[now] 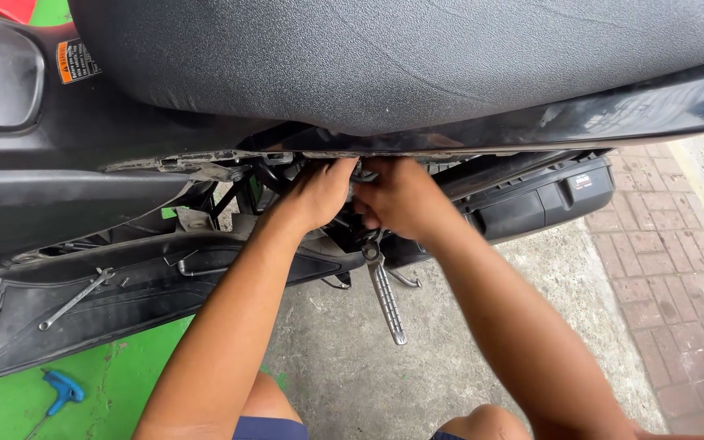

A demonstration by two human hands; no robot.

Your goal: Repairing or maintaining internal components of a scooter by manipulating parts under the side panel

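The scooter (352,98) filled the far half of the view, its black textured seat (385,57) overhanging an opened flank; it looked heavy and stiff, nothing to be shifted by hand. Below the seat edge, the exposed engine bay (352,212) sat at centre, dark and crowded with brackets and hoses, likely greasy and slippery. Both hands were in there, side by side and touching: the left hand (315,191) curled up under the seat edge, the right hand (397,200) closed around some small part just beside it. What that part was could not be told; the fingers hid it. To the left lay the removed side panel (124,301), light and flexible by its look, with a long wrench (75,299) on it. The ridged kick-start lever (386,297) hung below the hands. Near left, a blue T-handle key (60,391) rested on the green floor (116,383).
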